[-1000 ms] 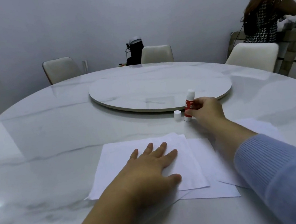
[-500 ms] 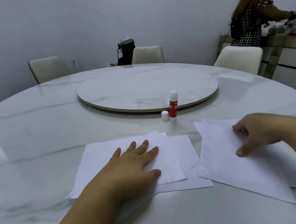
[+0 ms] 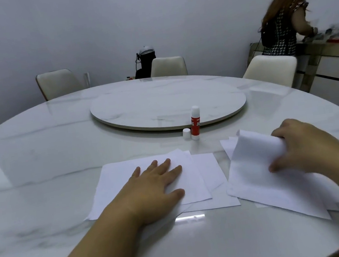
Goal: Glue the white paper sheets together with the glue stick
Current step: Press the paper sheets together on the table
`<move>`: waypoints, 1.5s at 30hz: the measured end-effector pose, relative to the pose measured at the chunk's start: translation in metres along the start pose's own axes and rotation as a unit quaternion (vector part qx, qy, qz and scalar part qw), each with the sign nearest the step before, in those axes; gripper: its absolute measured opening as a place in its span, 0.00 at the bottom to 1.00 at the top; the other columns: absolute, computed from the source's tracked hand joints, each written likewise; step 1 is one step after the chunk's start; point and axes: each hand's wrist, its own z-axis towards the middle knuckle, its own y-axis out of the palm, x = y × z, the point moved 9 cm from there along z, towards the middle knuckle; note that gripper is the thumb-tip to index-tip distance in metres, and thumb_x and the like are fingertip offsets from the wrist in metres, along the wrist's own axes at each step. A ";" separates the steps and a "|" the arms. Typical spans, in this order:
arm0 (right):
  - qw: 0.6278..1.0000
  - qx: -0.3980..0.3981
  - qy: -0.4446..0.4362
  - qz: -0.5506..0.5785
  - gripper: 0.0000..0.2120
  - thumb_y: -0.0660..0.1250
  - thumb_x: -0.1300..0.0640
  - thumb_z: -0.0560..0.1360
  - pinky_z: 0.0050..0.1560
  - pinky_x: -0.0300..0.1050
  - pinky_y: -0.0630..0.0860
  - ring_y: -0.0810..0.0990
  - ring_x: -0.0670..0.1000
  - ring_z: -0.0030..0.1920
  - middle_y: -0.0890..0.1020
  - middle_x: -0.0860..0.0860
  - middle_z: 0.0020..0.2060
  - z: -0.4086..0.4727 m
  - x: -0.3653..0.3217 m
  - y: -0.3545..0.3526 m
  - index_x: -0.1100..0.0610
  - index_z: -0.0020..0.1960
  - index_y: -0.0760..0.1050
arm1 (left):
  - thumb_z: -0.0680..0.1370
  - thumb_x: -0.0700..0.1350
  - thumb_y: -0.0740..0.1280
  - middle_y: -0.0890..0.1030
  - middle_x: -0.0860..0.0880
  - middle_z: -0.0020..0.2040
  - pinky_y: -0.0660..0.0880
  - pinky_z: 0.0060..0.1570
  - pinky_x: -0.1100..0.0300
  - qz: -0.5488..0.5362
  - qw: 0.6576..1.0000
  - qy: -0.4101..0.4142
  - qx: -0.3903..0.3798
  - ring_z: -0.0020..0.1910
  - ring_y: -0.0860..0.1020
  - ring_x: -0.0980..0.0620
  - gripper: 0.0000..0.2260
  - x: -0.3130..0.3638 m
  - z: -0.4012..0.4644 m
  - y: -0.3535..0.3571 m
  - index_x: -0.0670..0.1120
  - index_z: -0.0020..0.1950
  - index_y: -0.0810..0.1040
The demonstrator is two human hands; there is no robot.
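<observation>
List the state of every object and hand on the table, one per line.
glue stick: upright, uncapped, untouched.
cap: off, standing beside the glue stick.
left paper stack: flat, pressed down.
left hand: flat on that stack.
right sheet: far edge lifted and curling.
right hand: pinching the right sheet.
</observation>
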 end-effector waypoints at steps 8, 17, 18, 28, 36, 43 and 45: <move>0.894 -0.018 -0.049 0.444 0.21 0.85 0.51 0.42 0.24 0.36 0.76 0.84 0.45 0.28 0.85 0.47 0.28 -0.025 -0.027 -0.096 0.51 0.33 0.84 | 0.79 0.57 0.55 0.62 0.54 0.76 0.53 0.73 0.55 -0.448 0.888 0.034 0.099 0.76 0.56 0.53 0.21 0.008 -0.010 -0.044 0.59 0.72 0.63; 0.702 -0.136 0.030 0.699 0.14 0.74 0.64 0.60 0.34 0.46 0.83 0.86 0.52 0.35 0.87 0.54 0.38 -0.019 -0.140 -0.013 0.62 0.45 0.81 | 0.63 0.53 0.77 0.83 0.47 0.56 0.78 0.54 0.44 -0.695 0.697 0.071 0.160 0.52 0.83 0.46 0.42 -0.010 -0.049 -0.085 0.73 0.68 0.57; 0.701 -0.149 0.034 0.697 0.14 0.75 0.62 0.61 0.36 0.47 0.83 0.86 0.52 0.36 0.87 0.54 0.39 -0.018 -0.146 -0.003 0.61 0.46 0.81 | 0.68 0.46 0.75 0.85 0.47 0.50 0.80 0.51 0.50 -0.667 0.716 0.029 0.206 0.48 0.84 0.46 0.40 -0.022 -0.052 -0.087 0.71 0.70 0.58; 0.735 -0.146 0.057 0.660 0.34 0.74 0.69 0.66 0.36 0.44 0.81 0.84 0.53 0.35 0.86 0.57 0.37 -0.018 -0.109 0.053 0.43 0.64 0.69 | 0.72 0.40 0.72 0.81 0.56 0.52 0.78 0.52 0.55 -0.490 0.844 -0.137 0.171 0.45 0.82 0.51 0.14 -0.098 -0.065 -0.057 0.59 0.48 0.83; 0.833 -0.142 0.009 0.534 0.12 0.79 0.63 0.62 0.33 0.43 0.71 0.73 0.51 0.28 0.75 0.52 0.27 -0.020 -0.115 0.068 0.55 0.42 0.82 | 0.71 0.44 0.73 0.81 0.46 0.40 0.75 0.33 0.61 -0.407 0.867 -0.190 0.216 0.35 0.76 0.45 0.07 -0.117 -0.068 -0.046 0.57 0.44 0.83; 0.875 -0.121 -0.024 0.467 0.09 0.80 0.61 0.62 0.32 0.38 0.70 0.73 0.47 0.28 0.76 0.50 0.28 -0.015 -0.115 0.067 0.54 0.39 0.82 | 0.69 0.44 0.75 0.78 0.47 0.40 0.69 0.38 0.62 -0.298 0.903 -0.178 0.255 0.39 0.76 0.46 0.08 -0.111 -0.067 -0.053 0.54 0.44 0.81; 0.878 -0.125 -0.029 0.461 0.09 0.79 0.61 0.62 0.29 0.34 0.68 0.72 0.45 0.26 0.76 0.49 0.28 -0.015 -0.116 0.067 0.55 0.39 0.81 | 0.69 0.43 0.75 0.75 0.46 0.35 0.67 0.36 0.60 -0.290 0.907 -0.175 0.251 0.34 0.72 0.48 0.07 -0.112 -0.066 -0.051 0.53 0.44 0.81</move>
